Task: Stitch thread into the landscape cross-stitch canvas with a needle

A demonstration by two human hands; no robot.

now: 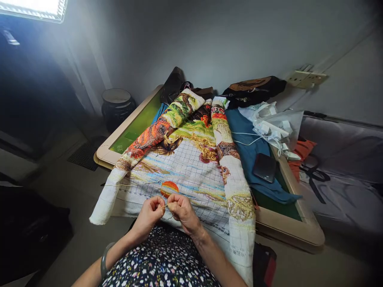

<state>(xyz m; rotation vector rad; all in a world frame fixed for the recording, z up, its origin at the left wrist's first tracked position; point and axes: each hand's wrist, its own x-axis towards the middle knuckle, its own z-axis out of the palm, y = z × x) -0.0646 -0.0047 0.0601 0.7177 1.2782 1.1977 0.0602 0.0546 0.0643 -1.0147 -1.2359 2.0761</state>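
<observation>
A large cross-stitch canvas (191, 159) printed with a grid lies in front of me, partly stitched, its left and right sides rolled inward. Over its near edge, below a stitched orange and yellow ball (169, 189), both hands are pinched closed. My left hand (147, 218) grips a thin yellowish thread (165, 206) between thumb and forefinger. Close beside it, my right hand (184, 213) pinches the same short stretch of thread. Whether a needle is in either pinch is too small to tell. Loose yellow thread tails (206, 145) lie on the stitched upper part.
The canvas rests on a green-topped table with a pale frame (287, 227). To the right are a blue cloth (248, 135), a dark phone (265, 167) and plastic bags with white chargers (275, 127). A black bag (254, 89) lies behind. A round dark stool (116, 103) stands left.
</observation>
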